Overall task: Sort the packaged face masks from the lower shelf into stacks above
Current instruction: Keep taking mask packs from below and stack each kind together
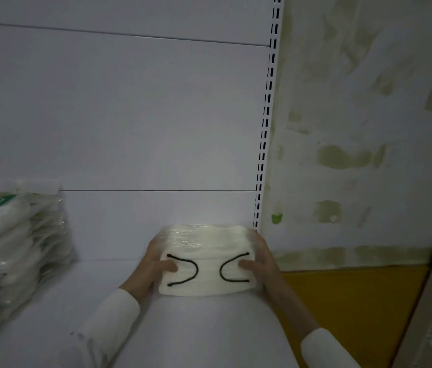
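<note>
**White mask pack squared up between both hands**

White, film-wrapped and several masks thick, the mask pack [207, 264] lies flat on the shelf [209, 330] directly between the two hands. The left hand [153, 269] clasps its left end and the right hand [261, 261] its right end. Each thumb presses down on the top face beside a black ear loop [188, 270], while the fingers curl round the far corners. So the hands are set apart and both are clamped on the same pack.

Gripping both ends at once probably stops the slippery film from letting the masks slide. It also lets the person keep the pack's edges in line with the shelf's front edge.

Just beyond the fingertips stands the pale back panel [130, 128]. Close past the right hand runs the slotted upright [265, 128], so the pack sits in the shelf's right rear corner, likely to start a tidy stack there.

Well off to the left of the left hand rises a green-printed stack [10, 248] of bagged masks. It stands apart from this plain pack, which suggests the kinds are being kept separate.
</note>
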Demonstrator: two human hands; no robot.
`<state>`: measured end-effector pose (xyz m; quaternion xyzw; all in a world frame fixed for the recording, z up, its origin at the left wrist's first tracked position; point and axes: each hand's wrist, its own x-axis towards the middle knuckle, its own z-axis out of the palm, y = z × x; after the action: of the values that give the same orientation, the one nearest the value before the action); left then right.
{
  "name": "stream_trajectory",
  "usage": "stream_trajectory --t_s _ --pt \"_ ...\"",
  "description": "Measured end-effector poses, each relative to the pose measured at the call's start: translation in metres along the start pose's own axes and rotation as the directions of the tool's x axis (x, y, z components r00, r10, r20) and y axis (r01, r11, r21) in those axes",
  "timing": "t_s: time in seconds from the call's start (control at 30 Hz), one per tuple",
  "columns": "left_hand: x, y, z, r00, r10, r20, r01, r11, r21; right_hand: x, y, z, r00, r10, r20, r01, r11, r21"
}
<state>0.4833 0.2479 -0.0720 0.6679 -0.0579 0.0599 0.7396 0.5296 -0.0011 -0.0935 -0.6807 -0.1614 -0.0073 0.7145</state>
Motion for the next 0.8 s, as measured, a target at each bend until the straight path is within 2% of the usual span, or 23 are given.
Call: stream_trajectory --t_s 0.3,0.4,0.53,0.57,0.7,0.8 --pt "0.000 0.000 0.002 0.998 -0.041 0.048 0.048 0.987 -0.151 -0.001 0.001 -0.008 0.999 0.034 -0.039 -0.035 0.999 -0.004" --pt "-0.002 0.000 0.007 0.989 -0.141 0.037 0.146 0.960 -0.240 0.001 0.001 0.002 0.999 0.031 -0.036 -0.031 0.999 -0.006" --pt "0.000 0.002 0.006 0.960 -0.256 0.108 0.276 0.924 -0.263 0.002 -0.001 0.007 0.988 0.147 -0.050 -0.130 0.960 0.248" --pt "-0.001 0.003 0.006 0.956 -0.270 0.112 0.290 0.924 -0.251 0.002 -0.001 0.005 0.986 0.159 -0.054 -0.140 0.956 0.257" --pt "0.000 0.006 0.001 0.978 -0.179 0.103 0.193 0.969 -0.153 -0.002 0.001 -0.002 0.980 0.189 -0.069 -0.170 0.960 0.225" --pt "0.001 0.007 0.000 0.987 -0.137 0.089 0.150 0.975 -0.163 -0.004 0.003 -0.010 0.973 0.206 -0.103 -0.176 0.953 0.248"
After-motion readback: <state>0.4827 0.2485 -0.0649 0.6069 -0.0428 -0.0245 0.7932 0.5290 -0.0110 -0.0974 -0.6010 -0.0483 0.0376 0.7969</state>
